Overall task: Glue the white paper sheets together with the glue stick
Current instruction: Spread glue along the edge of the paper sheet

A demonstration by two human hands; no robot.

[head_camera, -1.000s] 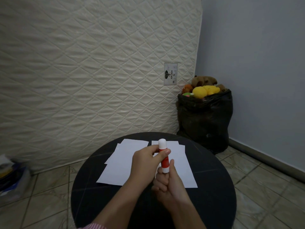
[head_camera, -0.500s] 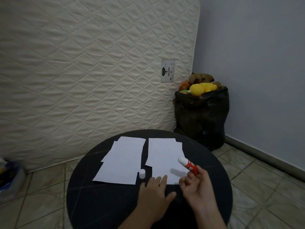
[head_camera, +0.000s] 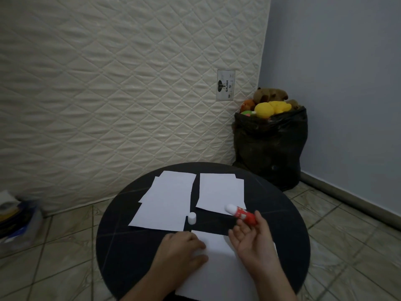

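Observation:
My right hand (head_camera: 252, 244) holds the uncapped red glue stick (head_camera: 243, 215), its white tip pointing up and left. My left hand (head_camera: 181, 248) lies flat on the left edge of a white sheet (head_camera: 219, 270) at the near side of the round black table (head_camera: 121, 242). The white cap (head_camera: 192, 218) stands upright on the table between the stacks. One stack of white sheets (head_camera: 167, 203) lies at the left, another stack (head_camera: 221, 192) at the right, both farther back.
A quilted mattress (head_camera: 108, 94) leans against the wall behind the table. A black bag (head_camera: 271, 148) stuffed with plush toys stands in the corner to the right. Plastic-wrapped items (head_camera: 15, 222) sit on the tiled floor at far left.
The cap came off the glue stick and now stands on the table. My right hand carried the stick to the right. My left hand pulled one sheet from the right stack toward me.

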